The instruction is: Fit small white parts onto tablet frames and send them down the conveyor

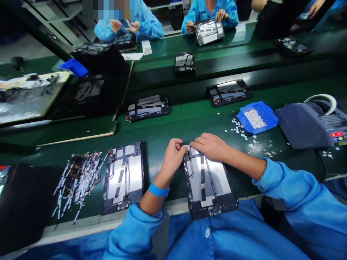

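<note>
An opened tablet (220,177) lies in front of me, its near end past the table's front edge. Grey metal plates, dark flex cables and small boards show inside it. At its far left corner my left hand (173,157) has thumb and forefinger pinched together; anything between them is too small to make out. My right hand (211,146) is closed over the far edge, fingertips close to the left ones. Left of my left forearm, which wears a blue wrist strap (158,190), lies a second opened tablet (137,169).
Thin strip parts (81,180) form a pile at left. A blue tray (265,115) of white bits and a grey tape dispenser (300,124) stand right; white scraps litter the table. Opened tablets (148,107) sit farther back. Co-workers in blue (148,21) sit opposite.
</note>
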A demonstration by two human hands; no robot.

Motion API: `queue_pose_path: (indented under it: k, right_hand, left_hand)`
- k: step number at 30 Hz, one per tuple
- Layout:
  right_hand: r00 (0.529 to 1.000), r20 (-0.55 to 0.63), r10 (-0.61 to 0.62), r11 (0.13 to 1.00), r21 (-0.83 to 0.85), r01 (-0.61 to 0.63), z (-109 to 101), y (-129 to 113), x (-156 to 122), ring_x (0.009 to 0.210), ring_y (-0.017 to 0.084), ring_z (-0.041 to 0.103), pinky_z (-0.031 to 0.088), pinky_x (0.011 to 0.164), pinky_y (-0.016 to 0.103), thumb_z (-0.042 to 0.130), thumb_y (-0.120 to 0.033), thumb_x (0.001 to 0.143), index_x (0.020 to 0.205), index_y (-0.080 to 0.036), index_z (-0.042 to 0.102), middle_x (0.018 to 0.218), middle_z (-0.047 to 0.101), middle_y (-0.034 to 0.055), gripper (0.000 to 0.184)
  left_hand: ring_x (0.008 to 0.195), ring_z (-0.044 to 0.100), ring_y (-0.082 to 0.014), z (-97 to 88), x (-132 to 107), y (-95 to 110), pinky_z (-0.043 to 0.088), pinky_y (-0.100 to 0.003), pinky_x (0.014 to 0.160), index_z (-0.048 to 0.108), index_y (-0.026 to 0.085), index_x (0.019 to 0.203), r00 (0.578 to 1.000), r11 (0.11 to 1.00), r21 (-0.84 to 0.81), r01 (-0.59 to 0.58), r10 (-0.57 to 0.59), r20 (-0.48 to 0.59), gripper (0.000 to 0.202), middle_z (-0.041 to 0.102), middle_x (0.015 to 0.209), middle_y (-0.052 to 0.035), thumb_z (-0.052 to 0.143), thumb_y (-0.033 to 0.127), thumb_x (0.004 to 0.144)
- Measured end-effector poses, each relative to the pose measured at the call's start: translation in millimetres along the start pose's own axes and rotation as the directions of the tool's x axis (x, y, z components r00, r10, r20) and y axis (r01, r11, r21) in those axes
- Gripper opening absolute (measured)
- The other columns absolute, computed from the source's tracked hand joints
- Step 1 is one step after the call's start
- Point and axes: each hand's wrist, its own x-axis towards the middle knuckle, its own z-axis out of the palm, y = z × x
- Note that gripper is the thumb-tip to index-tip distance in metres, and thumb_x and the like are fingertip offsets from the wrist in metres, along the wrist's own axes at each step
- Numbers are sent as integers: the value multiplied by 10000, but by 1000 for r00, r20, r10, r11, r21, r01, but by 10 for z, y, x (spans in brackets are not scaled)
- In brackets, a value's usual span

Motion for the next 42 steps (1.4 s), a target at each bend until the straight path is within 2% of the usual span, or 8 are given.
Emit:
queue_pose_path:
  k: [9,15,20,23,27,30,37,42]
  right_hand:
    - [977,213,-2,994,-104,24,-193,-110,148,938,250,503,325,728,351,456,-174,1052,1384,-200,605,1078,648,121,365]
    - [978,154,140,990,-53,-134,-322,-62,69,969,255,565,395,807,368,469,-150,1025,1335,-189,650,1117,681,129,361]
    - [773,57,632,762,135,-633,-429,-318,-620,913,267,638,488,841,402,432,-309,1053,1231,-138,710,1009,699,137,371]
    - [718,188,671,672,255,-695,-409,-678,-930,900,288,659,535,827,436,508,-407,1014,1295,-148,668,984,681,127,414]
    - [719,137,681,594,470,-653,-457,-970,-982,1019,297,663,569,879,464,514,-416,1001,1527,-237,487,1145,658,126,555]
    - [759,142,635,544,616,-570,-544,-968,-891,955,261,676,593,784,402,499,-435,1013,1542,-280,491,1159,656,107,552]
    - [807,139,574,521,698,-491,-409,-763,-770,875,210,689,586,771,359,531,-369,992,1343,-239,675,1167,690,92,400]
    - [804,99,586,555,675,-487,-238,-662,-768,875,212,695,569,823,360,537,-292,982,1254,-206,712,1096,712,90,335]
  left_hand:
    - [754,538,-150,-26,-34,-51,434,-284,706,598,197,1131,998,998,56,-40,37,45,329,536,837,29,659,177,808]
    - [848,571,-185,-146,-197,-97,495,-355,847,590,179,1292,995,981,171,-94,86,50,475,587,995,-40,686,267,835]
    - [929,614,-231,-280,-726,-209,531,-420,923,534,196,1467,987,971,209,-115,88,135,591,609,1130,-91,608,411,921]
    - [1195,604,-300,-173,-1082,-229,474,-487,1088,488,215,1536,974,963,208,-172,134,184,636,616,1263,-129,602,357,927]
    - [1465,460,-289,-100,-1314,-116,373,-460,1227,306,215,1648,985,986,56,-158,153,86,704,491,1566,-156,517,345,989]
    - [1411,542,-267,-480,-1268,-3,468,-403,1163,288,225,1659,999,992,-123,-36,37,6,722,519,1582,-126,509,395,993]
    - [1078,710,-223,-2288,-814,-160,593,-266,845,529,249,1516,900,974,-109,201,-227,-373,810,744,1292,-56,728,409,748]
    - [810,691,-247,-2692,-673,-555,593,-380,757,563,234,1454,906,916,205,345,-268,-328,769,756,940,-35,691,424,719]
